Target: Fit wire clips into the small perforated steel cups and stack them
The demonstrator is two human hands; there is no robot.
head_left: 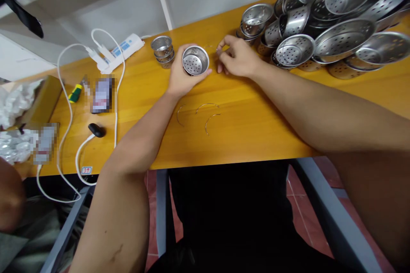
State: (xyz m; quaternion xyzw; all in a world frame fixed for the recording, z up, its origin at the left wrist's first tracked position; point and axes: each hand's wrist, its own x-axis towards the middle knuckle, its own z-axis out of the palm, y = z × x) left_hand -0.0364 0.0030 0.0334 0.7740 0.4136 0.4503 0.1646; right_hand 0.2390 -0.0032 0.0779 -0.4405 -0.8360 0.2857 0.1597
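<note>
My left hand (182,74) is wrapped round a small perforated metal strainer cup (196,60), whose open top faces up toward me. To its right, my right hand (235,56) is held with curled fingers, thumb and forefinger close together; anything between them is too thin or hidden to make out. On the wooden table (256,132) nearer to me lie three thin curved wires: a left one (178,115), an upper one (207,104) and a right one (208,123). Just left of my left hand stands a short stack of similar strainer cups (162,45).
Perforated metal baskets (346,38) of several sizes are piled at the back right. A white power strip (124,53) with cables, a phone (102,94), a green-yellow handled tool (75,93) and a black plug-like piece (96,130) lie left. Another person's arm (11,196) shows at the left edge.
</note>
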